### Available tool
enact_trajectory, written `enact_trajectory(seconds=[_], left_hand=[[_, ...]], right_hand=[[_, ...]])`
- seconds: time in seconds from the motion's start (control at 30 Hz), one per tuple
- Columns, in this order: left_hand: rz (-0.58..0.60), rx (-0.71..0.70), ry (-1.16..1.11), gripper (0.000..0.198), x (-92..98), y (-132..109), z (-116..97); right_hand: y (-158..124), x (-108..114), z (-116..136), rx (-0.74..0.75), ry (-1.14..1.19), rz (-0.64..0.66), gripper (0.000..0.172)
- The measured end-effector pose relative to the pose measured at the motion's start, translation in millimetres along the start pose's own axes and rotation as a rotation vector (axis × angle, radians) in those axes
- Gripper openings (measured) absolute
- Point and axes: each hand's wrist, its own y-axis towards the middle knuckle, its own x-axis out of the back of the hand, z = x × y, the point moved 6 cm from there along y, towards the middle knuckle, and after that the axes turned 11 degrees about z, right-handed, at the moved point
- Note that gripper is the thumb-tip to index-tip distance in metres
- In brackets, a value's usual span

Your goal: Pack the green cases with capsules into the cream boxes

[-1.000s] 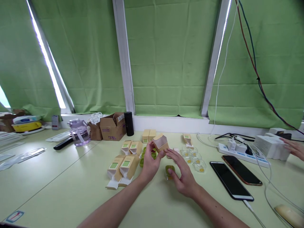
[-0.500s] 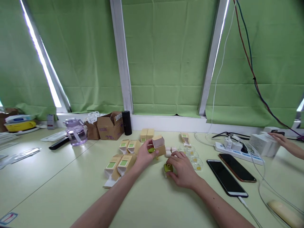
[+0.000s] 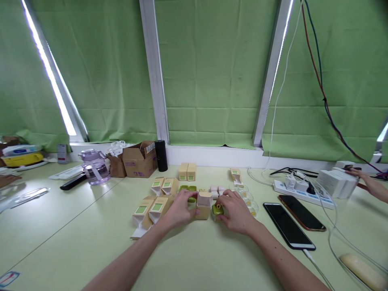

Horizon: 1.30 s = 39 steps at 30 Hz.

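Note:
My left hand [image 3: 179,209] grips a small tan carton [image 3: 203,205] that stands upright on the table with its top flap open. Right beside it, my right hand [image 3: 235,211] has its fingers closed on a small green item [image 3: 217,209] resting on the table. Behind my hands lie more green items [image 3: 188,188] and a few small white pieces [image 3: 216,189]. Several tan cartons with green labels [image 3: 151,207] lie flat to the left. Two closed cartons [image 3: 187,171] stand further back.
Clear little cups [image 3: 249,200] sit right of my hands, then two phones [image 3: 289,226], a power strip [image 3: 303,190] and cables. Another person's hand [image 3: 368,184] rests on white boxes far right. A brown box [image 3: 138,161], black cylinder [image 3: 161,155] and purple jug [image 3: 93,165] stand at back left.
My left hand lowered the tan carton from the air onto the table, upright. My right hand closed on the green item and slid it up beside the carton.

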Motion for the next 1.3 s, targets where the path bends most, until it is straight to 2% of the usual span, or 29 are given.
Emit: enact_trajectory(seconds=[0.17,0.37,0.53,0.67,0.73,0.83,0.97,1.13,1.3], left_hand=[[0.072,0.027,0.083,0.054,-7.8,-1.6,-8.2],[0.106,0.012,0.067,0.075,-17.3,-4.1,-11.8],[0.030,-0.161,0.037,0.052,-10.5,-10.5,-27.1],[-0.027,-0.318,0.135,0.015,-4.0,-15.9,-45.4],[-0.042,-0.344,0.184,0.010,-3.4,-16.9,-49.5],[-0.049,-0.317,0.200,0.015,-5.6,-15.8,-46.9],[-0.073,-0.195,0.117,0.020,-10.1,-11.6,-32.0],[-0.050,-0.038,-0.100,0.029,-16.6,-5.2,-12.8],[0.011,-0.016,-0.341,0.039,-19.7,0.2,-7.9]], right_hand=[[0.5,-3.3,-1.2,-0.005,-0.020,0.018,0.029],[0.6,-4.1,-1.5,-0.025,-0.007,0.049,0.027],[1.6,-3.2,-0.5,-0.031,-0.002,0.077,0.027],[1.7,-3.7,-1.2,-0.029,0.002,0.070,0.028],[1.1,-4.5,-1.4,-0.020,0.003,0.065,0.028],[0.3,-5.7,-1.8,-0.015,0.006,0.059,0.028],[0.4,-5.6,-2.0,-0.019,0.011,0.053,0.028],[0.5,-4.4,-1.1,-0.017,-0.006,0.067,0.029],[0.0,-3.1,-0.2,-0.014,-0.026,0.074,0.031]])
